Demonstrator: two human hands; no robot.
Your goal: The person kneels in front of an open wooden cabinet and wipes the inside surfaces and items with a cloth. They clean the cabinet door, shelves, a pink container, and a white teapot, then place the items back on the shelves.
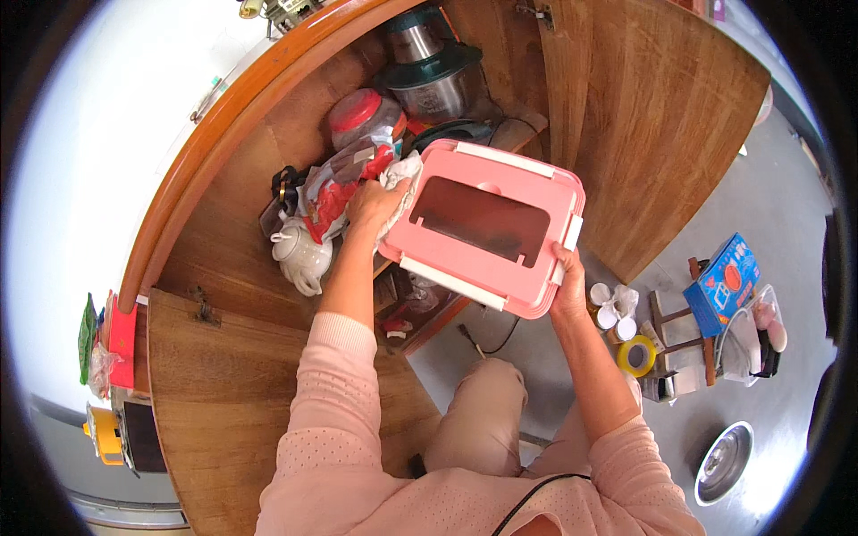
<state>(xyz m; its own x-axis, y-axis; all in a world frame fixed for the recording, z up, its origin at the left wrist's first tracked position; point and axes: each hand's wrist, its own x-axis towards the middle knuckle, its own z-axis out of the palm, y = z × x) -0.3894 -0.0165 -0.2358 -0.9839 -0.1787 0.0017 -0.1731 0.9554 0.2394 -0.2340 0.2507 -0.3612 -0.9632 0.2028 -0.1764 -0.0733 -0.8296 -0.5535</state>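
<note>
A pink plastic box (462,248) with white side clips and a dark see-through window in its lid is held up before the open wooden cabinet. My right hand (568,285) grips its near right corner. Against the box's left edge, my left hand (377,204) holds a crumpled white cloth (404,171). Behind that hand, on the cabinet shelf, lie a red and clear plastic packet (328,194) and a white ceramic teapot (301,254). A red-lidded jar (362,117) and a steel food chopper with a dark green top (429,74) stand deeper inside.
Two cabinet doors, one at right (650,127) and one at lower left (268,388), stand open. On the floor at right are a small wooden stool (670,321), a blue printed box (724,285), a yellow tape roll (636,356), white-lidded jars (606,316) and a steel basin (724,463).
</note>
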